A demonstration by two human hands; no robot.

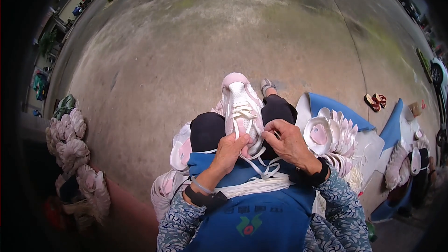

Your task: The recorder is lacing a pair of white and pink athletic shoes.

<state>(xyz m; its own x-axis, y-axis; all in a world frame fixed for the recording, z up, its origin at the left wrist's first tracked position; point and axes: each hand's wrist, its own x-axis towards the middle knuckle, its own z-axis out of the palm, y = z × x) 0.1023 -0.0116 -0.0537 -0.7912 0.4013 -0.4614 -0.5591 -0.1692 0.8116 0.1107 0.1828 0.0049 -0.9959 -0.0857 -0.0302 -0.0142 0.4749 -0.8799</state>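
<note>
A pink and white sneaker [236, 94] rests between my knees, its toe pointing away from me. White shoelace [243, 112] crosses its front in rows, and loose lace ends trail toward my lap. My left hand [227, 153] is closed on the sneaker's near end, the thumb pressed by the tongue. On the other side my right hand [288, 143] has thumb and forefinger pinched together at the shoelace by the upper eyelets; the fingertips partly hide it. Across my blue apron [252, 214] lies a bundle of white laces [254, 187].
Stacked pink and white shoe uppers [326, 133] lie at my right on sheeting, beside a blue sheet [338, 111]. More uppers [183, 151] sit close at my left, and bundled ones [70, 135] farther left. Sandals [375, 102] lie on the concrete ground [186, 65]. Parked vehicles line the far right.
</note>
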